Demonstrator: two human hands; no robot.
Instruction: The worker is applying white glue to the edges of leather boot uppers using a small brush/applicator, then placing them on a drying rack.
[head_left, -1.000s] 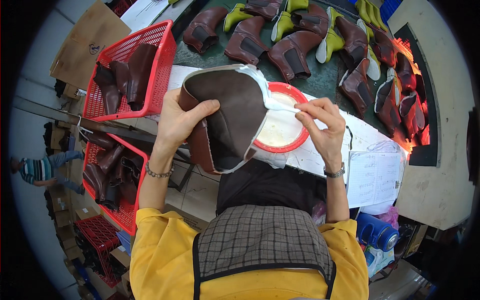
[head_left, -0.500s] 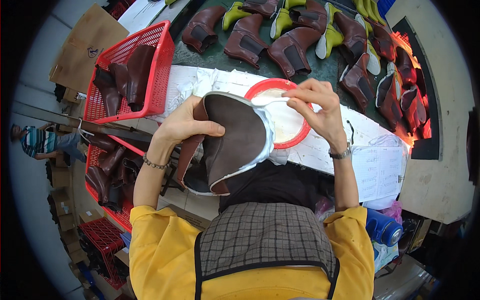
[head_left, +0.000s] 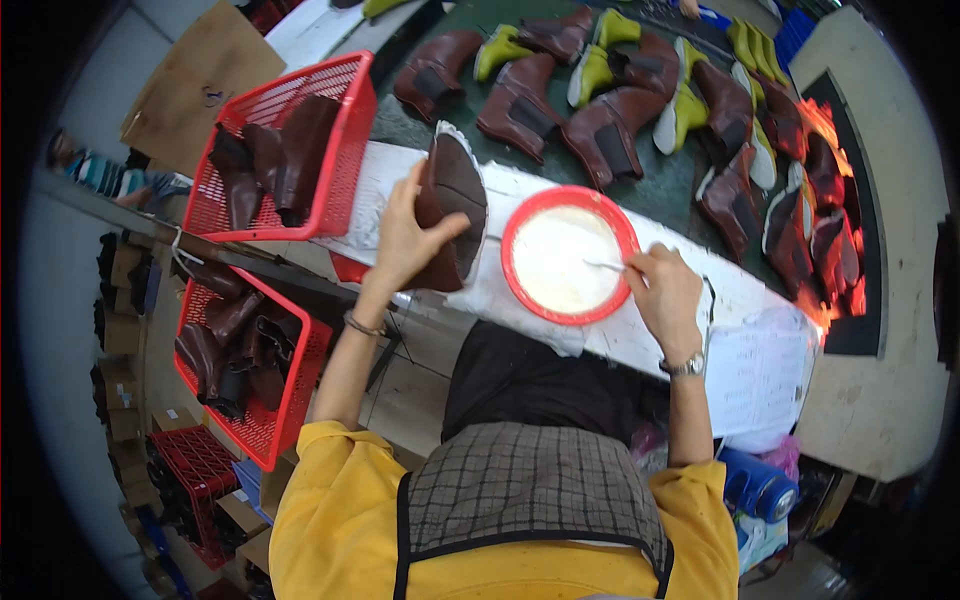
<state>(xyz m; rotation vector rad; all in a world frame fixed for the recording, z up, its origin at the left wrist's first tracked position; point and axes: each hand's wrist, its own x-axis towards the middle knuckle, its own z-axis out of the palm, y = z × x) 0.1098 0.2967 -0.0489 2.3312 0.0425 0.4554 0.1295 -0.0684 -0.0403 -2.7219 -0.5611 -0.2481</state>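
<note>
A dark brown leather boot upper (head_left: 457, 205) is in my left hand (head_left: 415, 240), thumb on its brown face and fingers behind it. White paste coats its curved edge. It is held over the white bench, left of a red bowl (head_left: 514, 285) of creamy white paste. My right hand (head_left: 663, 295) is at the bowl's right rim, fingers closed around the thin handle of a small brush-like tool (head_left: 606, 265). The tool's tip reaches over the paste; its exact kind cannot be made out.
Two red baskets (head_left: 343, 150) of brown boots stand at the left. Brown boots (head_left: 518, 105) and lime-green boot forms (head_left: 682, 118) lie on the dark green surface beyond, near a glowing orange opening (head_left: 820, 115). Papers (head_left: 760, 375) and a blue flask (head_left: 760, 487) are at the right.
My left hand has carried the boot upper away from my body. My right hand has brought the tool from the upper's edge down to the bowl.
</note>
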